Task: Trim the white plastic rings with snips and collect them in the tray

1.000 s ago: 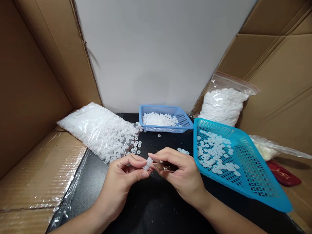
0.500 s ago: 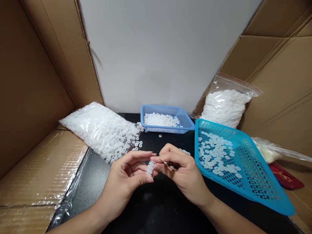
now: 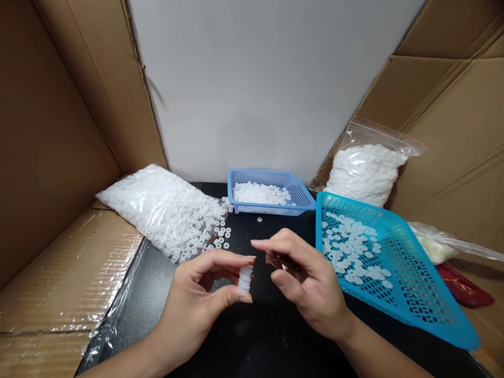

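Between thumb and index finger, my left hand (image 3: 208,294) pinches a short stack of white plastic rings (image 3: 244,278), held nearly upright above the black table. My right hand (image 3: 307,283) is just to the right, apart from the stack, with thumb and index finger spread. Its other fingers curl round a small shiny brownish metal tool (image 3: 284,264); most of that is hidden, so its kind is unclear. Beside the right hand stands a turquoise basket (image 3: 429,278) with many loose white rings (image 3: 350,247) in it.
A blue basket (image 3: 271,211) of white rings stands at the back. To the left lies an open clear bag (image 3: 161,210) spilling rings onto the black table (image 3: 244,341). A full zip bag (image 3: 362,173), a smaller bag (image 3: 433,244) and a red item (image 3: 464,286) lie right. Cardboard walls both sides.
My right hand has drawn away to the right from the stack, its thumb and index finger parting, the metal tool now deeper in its fingers. My left hand still pinches the stack, now more upright.
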